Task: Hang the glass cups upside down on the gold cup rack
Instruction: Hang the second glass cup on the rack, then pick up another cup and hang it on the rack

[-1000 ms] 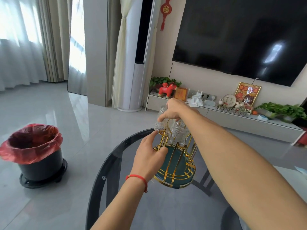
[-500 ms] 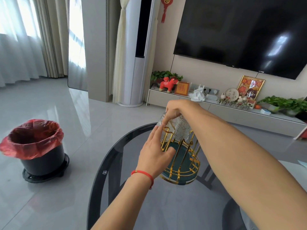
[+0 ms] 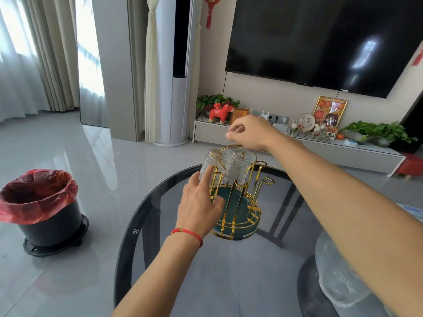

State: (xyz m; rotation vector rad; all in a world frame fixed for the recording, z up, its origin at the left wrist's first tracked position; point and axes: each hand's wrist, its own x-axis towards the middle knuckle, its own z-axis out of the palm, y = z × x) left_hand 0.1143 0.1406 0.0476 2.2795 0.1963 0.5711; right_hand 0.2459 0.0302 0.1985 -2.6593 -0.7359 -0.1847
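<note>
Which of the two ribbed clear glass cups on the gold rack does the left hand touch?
The left ribbed clear glass cup: the left hand has fingertips on it. The right cup hangs untouched.

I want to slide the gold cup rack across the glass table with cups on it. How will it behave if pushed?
The gold cup rack looks top-heavy: two glass cups hang high on thin prongs, so it may tip. On the smooth glass table its base will probably slide easily. The cups look fragile and could rattle.

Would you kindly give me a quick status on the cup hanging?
Right hand empty above rack. Left hand steadies gold cup rack. Two glass cups hang upside down. Nothing blocking.
</note>
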